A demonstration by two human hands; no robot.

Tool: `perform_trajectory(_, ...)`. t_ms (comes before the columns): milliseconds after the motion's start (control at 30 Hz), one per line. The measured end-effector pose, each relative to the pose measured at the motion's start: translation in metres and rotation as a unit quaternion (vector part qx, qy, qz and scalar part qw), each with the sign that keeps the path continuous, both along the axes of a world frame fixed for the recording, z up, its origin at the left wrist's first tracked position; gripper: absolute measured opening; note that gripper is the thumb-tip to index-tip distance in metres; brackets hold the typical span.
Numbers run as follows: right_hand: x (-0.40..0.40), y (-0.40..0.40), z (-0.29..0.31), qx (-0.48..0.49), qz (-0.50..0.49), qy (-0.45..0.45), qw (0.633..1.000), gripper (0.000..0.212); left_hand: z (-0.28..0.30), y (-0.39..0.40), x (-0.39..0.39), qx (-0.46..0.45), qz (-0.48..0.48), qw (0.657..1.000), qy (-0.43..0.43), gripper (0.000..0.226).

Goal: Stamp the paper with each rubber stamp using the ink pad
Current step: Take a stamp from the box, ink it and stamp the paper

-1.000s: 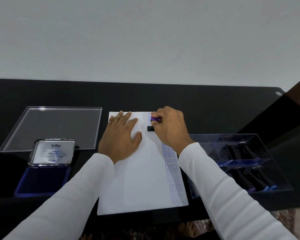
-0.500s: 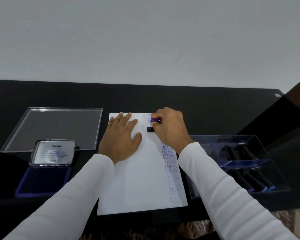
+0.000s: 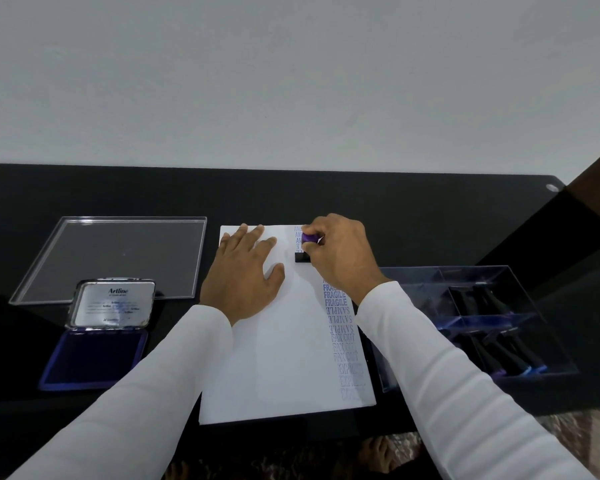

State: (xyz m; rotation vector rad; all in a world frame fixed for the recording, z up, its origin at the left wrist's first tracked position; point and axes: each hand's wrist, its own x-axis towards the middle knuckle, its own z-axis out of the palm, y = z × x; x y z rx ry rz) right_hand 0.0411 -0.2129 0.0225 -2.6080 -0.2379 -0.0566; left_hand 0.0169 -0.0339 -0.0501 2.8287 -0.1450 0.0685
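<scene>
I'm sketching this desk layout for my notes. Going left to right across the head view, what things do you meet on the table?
Ink pad → left hand flat on the paper → rubber stamp → right hand gripping it → clear box of stamps.

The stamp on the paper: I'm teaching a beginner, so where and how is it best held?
Grip the stamp by its purple handle, coming from above, as the right hand does. It stands upright with its black base flat on the paper, so the handle is the free part, and a top grip probably presses straight down.
</scene>
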Motion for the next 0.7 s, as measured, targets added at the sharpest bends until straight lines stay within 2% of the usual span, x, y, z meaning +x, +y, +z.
perform_trajectory(167,-0.001,0.001,-0.001,0.015,-0.006,0.001,1.0,0.024,0.0,0.0,0.0,-0.006,0.0,1.0,-0.009,0.064)
perform_trajectory(333,-0.003,-0.006,-0.004,0.05,-0.016,-0.022,0.998,0.023,0.0,-0.001,0.0,-0.017,0.004,1.0,-0.003,0.063)
perform_trajectory(500,-0.009,-0.026,0.005,0.187,-0.1,-0.083,0.974,0.016,-0.001,0.001,0.0,-0.026,-0.004,1.0,-0.012,0.066)
perform_trajectory(700,-0.014,-0.043,0.003,0.302,-0.198,-0.074,0.93,0.013,-0.003,0.001,0.0,-0.027,-0.002,0.999,-0.021,0.06)
